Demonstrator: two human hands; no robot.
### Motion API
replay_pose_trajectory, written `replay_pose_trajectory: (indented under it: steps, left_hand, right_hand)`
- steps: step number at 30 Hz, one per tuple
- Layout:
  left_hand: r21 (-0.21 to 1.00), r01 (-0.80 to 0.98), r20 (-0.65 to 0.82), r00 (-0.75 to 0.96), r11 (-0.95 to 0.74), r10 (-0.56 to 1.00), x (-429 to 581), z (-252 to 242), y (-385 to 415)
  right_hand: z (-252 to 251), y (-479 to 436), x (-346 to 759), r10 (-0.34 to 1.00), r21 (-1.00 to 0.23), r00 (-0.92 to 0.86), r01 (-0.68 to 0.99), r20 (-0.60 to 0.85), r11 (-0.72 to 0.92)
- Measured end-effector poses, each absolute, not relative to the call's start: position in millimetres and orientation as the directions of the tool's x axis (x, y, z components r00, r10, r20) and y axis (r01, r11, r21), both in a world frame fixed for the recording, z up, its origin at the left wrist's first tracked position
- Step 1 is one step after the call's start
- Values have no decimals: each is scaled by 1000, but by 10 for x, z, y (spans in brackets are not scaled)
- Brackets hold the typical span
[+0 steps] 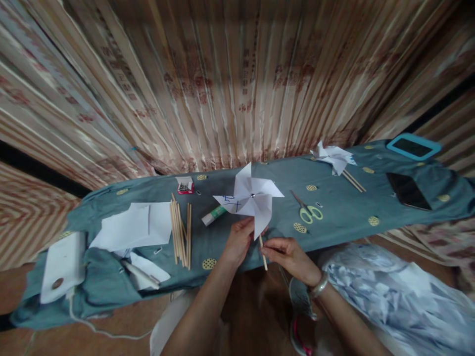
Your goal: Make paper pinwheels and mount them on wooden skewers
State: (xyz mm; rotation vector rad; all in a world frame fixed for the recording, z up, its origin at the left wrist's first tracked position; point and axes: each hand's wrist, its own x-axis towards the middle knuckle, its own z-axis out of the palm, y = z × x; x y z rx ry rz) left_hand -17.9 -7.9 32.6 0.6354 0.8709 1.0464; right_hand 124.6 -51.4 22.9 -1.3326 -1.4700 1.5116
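right hand has its fingers curled in and nearly closed, the tips meeting the right side of the stick; whether they pinch it or only rest against it, i cannot tell. left hand reaches up from the lower left, its fingers bent and mostly closed, but the tips go out of sight behind the bottom blade of the pinwheel, so its hold is hidden; it looks to be bearing the stick's upper part.

the pinwheel faces up at the wearer, straight ahead of both hands and just beyond them, near the front edge of the cloth. its stick comes out from under the bottom blade and slants back toward the wearer, leaning slightly right, with the lower end free below the right fingertips. so the left hand is nearer the blades and the pin at their middle, the right hand nearer the free end, and the stick's long axis runs between the two.

glue lies just left of the pinwheel, partly under a blade; scissors lie to its right, points away.
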Motion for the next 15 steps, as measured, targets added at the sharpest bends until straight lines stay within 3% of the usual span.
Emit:
replay_pose_trajectory:
  steps: [8,15]
  left_hand:
    - [733,-531,-354,237,426,905,-81,250,-118]
    - [784,-481,-360,165,394,918,-60,121,-183]
  right_hand:
    - [204,-466,1226,962,-979,-183,79,-201,-189]
    - [164,-421,1272,974,-982,-139,80,-179,-169]
